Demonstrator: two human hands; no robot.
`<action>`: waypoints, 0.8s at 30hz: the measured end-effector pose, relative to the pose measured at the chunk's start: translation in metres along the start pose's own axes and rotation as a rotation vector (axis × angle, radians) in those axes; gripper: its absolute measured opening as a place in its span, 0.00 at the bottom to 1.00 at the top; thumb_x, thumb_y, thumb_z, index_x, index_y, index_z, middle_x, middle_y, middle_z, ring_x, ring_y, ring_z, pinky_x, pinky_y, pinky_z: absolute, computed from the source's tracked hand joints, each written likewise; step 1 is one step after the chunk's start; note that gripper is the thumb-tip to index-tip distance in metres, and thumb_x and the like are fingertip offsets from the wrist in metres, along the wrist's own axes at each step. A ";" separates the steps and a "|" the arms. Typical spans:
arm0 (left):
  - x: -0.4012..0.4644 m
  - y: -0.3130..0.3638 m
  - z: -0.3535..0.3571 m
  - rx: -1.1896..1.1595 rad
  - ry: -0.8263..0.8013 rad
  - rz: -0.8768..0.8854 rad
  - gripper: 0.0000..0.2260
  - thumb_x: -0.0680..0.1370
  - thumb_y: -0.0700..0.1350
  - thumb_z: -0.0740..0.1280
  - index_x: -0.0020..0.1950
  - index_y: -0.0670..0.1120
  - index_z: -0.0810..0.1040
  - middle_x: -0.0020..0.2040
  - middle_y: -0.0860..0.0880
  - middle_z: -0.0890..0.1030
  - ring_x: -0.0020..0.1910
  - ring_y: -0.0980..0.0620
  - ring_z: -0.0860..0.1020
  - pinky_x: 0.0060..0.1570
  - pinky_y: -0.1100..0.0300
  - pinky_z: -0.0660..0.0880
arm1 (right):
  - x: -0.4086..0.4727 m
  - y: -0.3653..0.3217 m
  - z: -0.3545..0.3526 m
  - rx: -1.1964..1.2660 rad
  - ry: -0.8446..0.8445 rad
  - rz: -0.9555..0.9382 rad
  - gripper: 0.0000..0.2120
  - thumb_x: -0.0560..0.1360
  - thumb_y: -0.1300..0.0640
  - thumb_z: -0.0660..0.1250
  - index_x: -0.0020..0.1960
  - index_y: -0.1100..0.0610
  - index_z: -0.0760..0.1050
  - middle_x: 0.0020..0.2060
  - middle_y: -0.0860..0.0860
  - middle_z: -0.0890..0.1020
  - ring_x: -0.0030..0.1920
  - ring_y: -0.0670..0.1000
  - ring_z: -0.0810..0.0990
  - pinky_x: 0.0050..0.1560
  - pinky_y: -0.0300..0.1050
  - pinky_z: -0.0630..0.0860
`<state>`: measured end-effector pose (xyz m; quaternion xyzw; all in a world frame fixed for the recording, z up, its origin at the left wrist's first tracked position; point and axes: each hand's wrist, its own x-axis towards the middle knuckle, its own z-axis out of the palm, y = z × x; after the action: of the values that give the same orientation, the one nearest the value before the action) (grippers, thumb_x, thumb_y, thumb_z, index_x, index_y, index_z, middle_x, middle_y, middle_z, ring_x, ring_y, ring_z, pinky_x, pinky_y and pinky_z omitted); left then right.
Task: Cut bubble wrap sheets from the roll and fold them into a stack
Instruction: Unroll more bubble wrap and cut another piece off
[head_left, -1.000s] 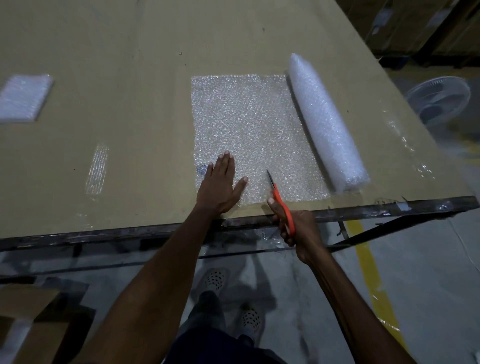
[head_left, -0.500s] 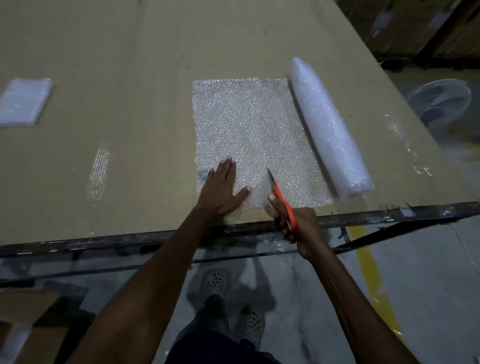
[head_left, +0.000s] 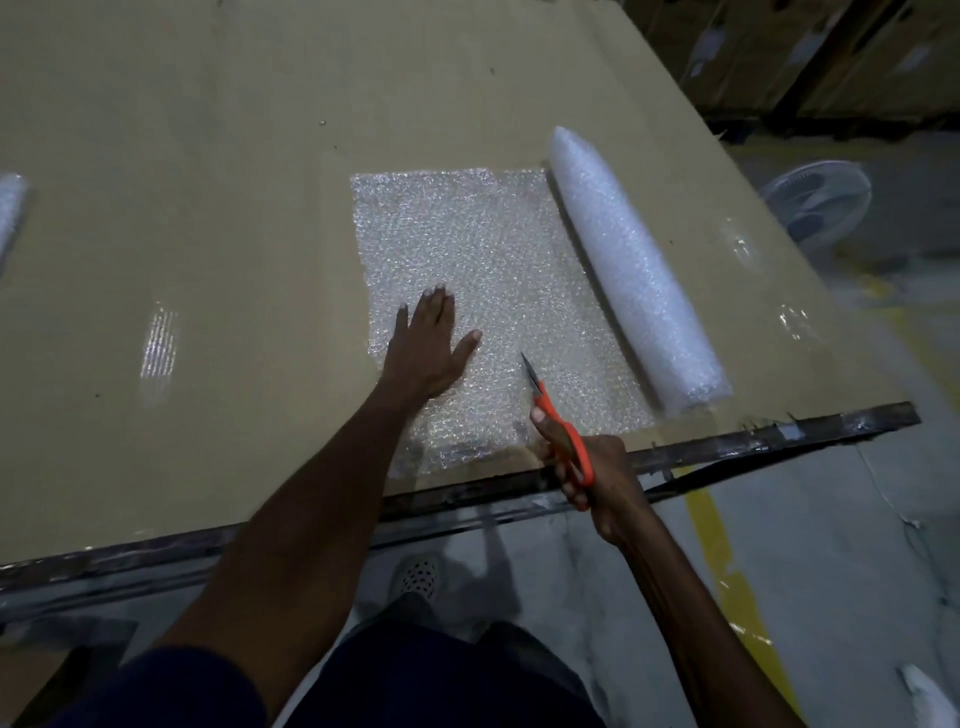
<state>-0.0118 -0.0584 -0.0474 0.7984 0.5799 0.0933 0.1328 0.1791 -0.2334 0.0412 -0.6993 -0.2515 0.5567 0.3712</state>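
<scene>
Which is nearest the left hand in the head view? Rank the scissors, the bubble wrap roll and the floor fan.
1. Scissors, just right of the left hand, in the right hand.
2. Bubble wrap roll, farther right on the table.
3. Floor fan, off the table, far right.

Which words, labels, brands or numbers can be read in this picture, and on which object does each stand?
None can be read.
Cardboard boxes at the far right carry pale labels: too blurred to read.
Scissors, bubble wrap roll and table: no text visible.
</scene>
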 end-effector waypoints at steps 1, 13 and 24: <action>-0.001 -0.002 0.003 0.004 0.016 0.003 0.34 0.84 0.62 0.48 0.82 0.40 0.52 0.82 0.43 0.50 0.81 0.47 0.47 0.78 0.43 0.44 | 0.001 0.000 0.001 0.002 0.001 0.004 0.23 0.67 0.42 0.80 0.41 0.63 0.82 0.25 0.55 0.72 0.20 0.48 0.65 0.21 0.36 0.57; -0.003 -0.001 0.005 0.002 0.034 0.005 0.34 0.83 0.63 0.46 0.82 0.41 0.51 0.82 0.44 0.50 0.81 0.47 0.47 0.78 0.45 0.43 | 0.014 -0.007 0.000 -0.011 -0.039 0.009 0.23 0.66 0.43 0.81 0.41 0.64 0.82 0.28 0.57 0.75 0.22 0.48 0.67 0.21 0.36 0.57; -0.004 -0.001 0.002 -0.013 0.020 0.005 0.33 0.84 0.62 0.47 0.82 0.41 0.49 0.82 0.45 0.47 0.81 0.49 0.45 0.78 0.46 0.41 | 0.018 -0.013 0.007 -0.027 -0.004 0.025 0.26 0.66 0.40 0.81 0.38 0.64 0.82 0.27 0.58 0.77 0.21 0.50 0.69 0.22 0.36 0.58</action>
<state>-0.0129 -0.0622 -0.0497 0.7979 0.5787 0.1055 0.1320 0.1776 -0.2099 0.0405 -0.7061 -0.2511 0.5593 0.3543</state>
